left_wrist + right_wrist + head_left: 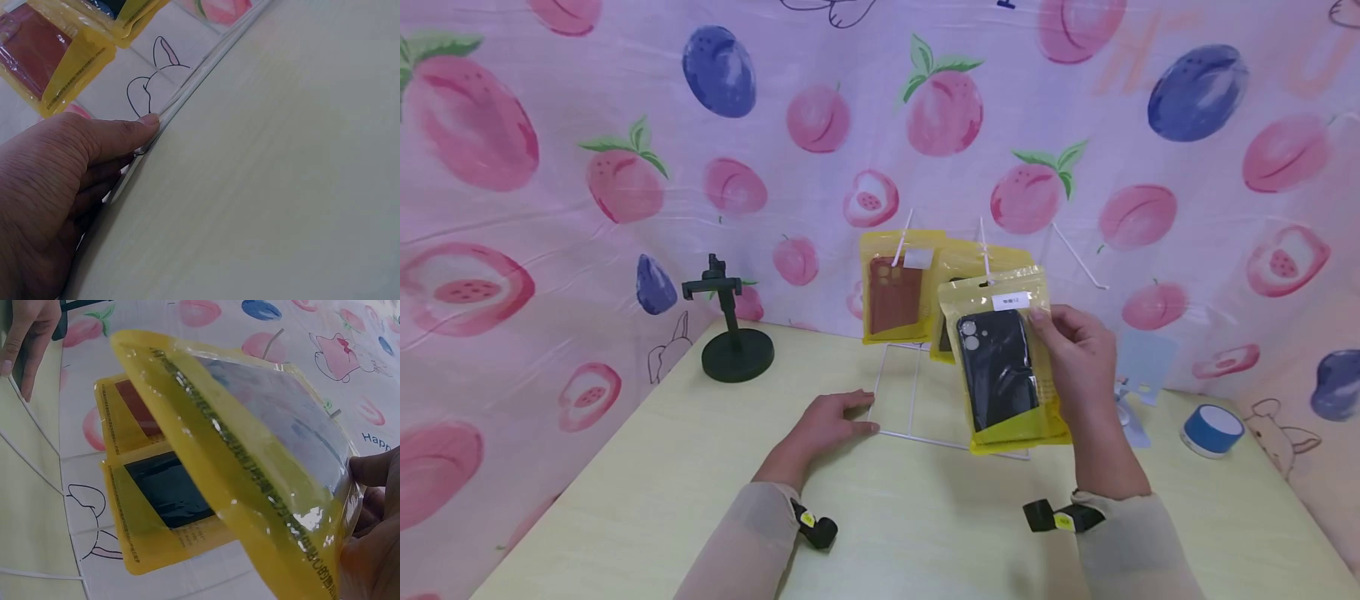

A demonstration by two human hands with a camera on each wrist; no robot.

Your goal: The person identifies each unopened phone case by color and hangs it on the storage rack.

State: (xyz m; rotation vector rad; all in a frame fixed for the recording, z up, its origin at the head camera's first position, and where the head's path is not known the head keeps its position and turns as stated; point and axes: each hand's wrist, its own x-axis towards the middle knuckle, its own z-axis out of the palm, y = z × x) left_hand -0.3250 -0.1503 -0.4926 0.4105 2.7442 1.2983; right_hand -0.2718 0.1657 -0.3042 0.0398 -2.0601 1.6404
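Note:
My right hand (1075, 354) grips a yellow bag with a black phone case (1000, 367) by its right edge and holds it up in front of a white wire rack (910, 392). In the right wrist view the held bag (250, 444) fills the frame, pinched by my right hand (365, 506). Two more yellow bags hang on the rack's hooks: one with a red case (897, 287) and one with a dark case (951, 312) partly hidden behind the held bag. My left hand (835, 421) rests on the table, its thumb (147, 122) pressing the rack's base wire (200, 69).
A black stand (733, 337) is at the table's (662, 483) back left. A blue round object (1212, 429) and a pale blue piece (1142, 367) sit to the right. An empty white hook (1078, 254) juts out at right. A fruit-print cloth (550, 208) hangs behind.

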